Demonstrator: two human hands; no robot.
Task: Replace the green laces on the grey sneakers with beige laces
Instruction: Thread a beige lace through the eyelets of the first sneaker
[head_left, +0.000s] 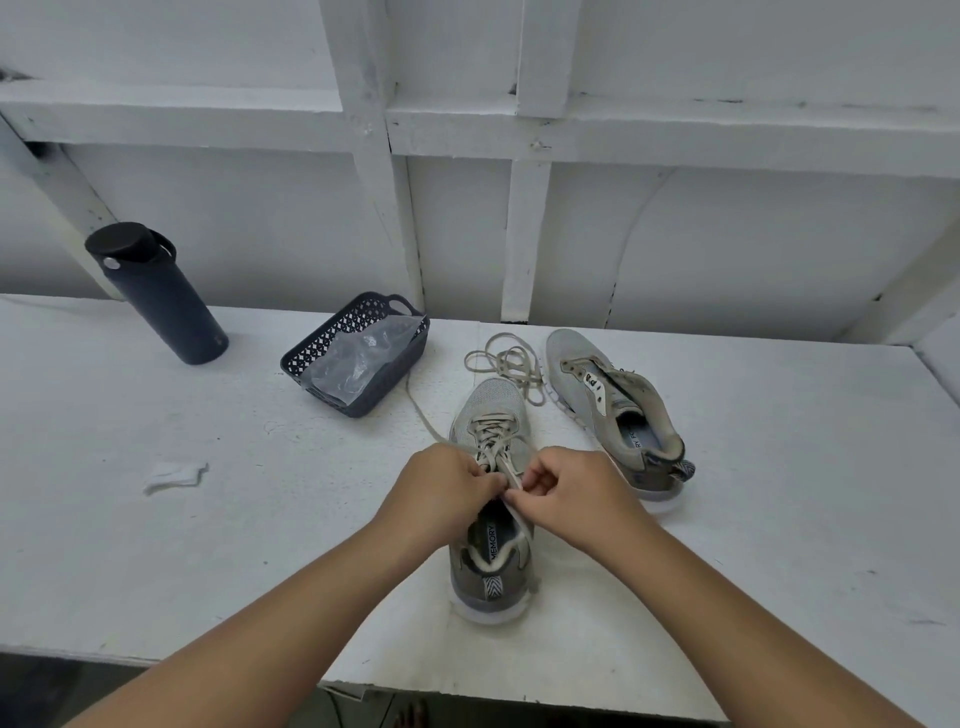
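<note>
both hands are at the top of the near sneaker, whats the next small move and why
Probably draw the beige lace snug with both hands, left hand and right hand: they pinch it at the near grey sneaker's top eyelets, already criss-crossed below.

White table (156, 545); white panelled wall (727, 234)

Near sneaker (491, 410): grey knit mesh toe, matt; woven beige lace (493, 441), flat, dull. Far sneaker (613, 395): same mesh, fuzzy worn collar lining. Counter (208, 519): white painted, rough and scuffed. Basket (358, 364): dark perforated plastic, holding clear glossy crinkled plastic bag (358, 358). Bottle (166, 296): dark, smooth matt finish.
</note>
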